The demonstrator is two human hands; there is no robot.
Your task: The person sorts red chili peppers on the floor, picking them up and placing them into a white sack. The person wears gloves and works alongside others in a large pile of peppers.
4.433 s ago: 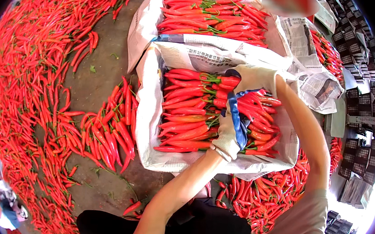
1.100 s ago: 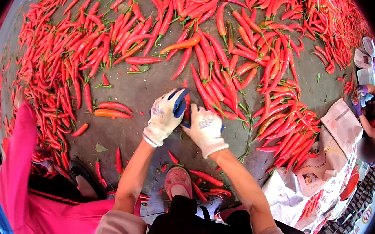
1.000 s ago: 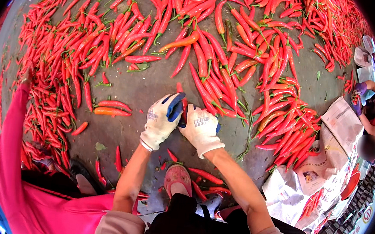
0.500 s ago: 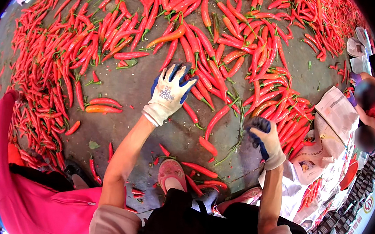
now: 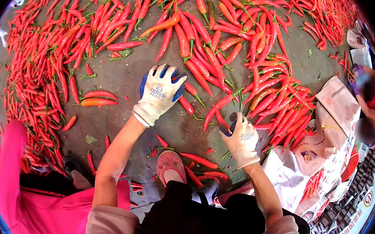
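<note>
My left hand (image 5: 159, 89), in a white work glove with blue fingertips and palm, hovers or rests over the grey floor beside the red chili peppers (image 5: 208, 69). Its fingers are spread and nothing shows in them. My right hand (image 5: 241, 138), gloved alike, is low at the near edge of the central peppers. Its fingers are curled inward around the end of a red pepper (image 5: 220, 119) or a green stalk; the glove hides what they grip. A single long chili (image 5: 219, 107) lies just left of that hand.
Large chili heaps (image 5: 43, 62) spread left and far. A person in a pink sleeve (image 5: 9, 163) sits close at left. White printed sacks (image 5: 330, 135) stand at right, with another person (image 5: 370, 89) beyond. Loose peppers (image 5: 199, 160) lie near my pink shoe (image 5: 172, 167).
My right hand has moved left and nearer, over where the green stalk and a short pepper lay. My left hand has drawn slightly left and back, its fingers still spread.
</note>
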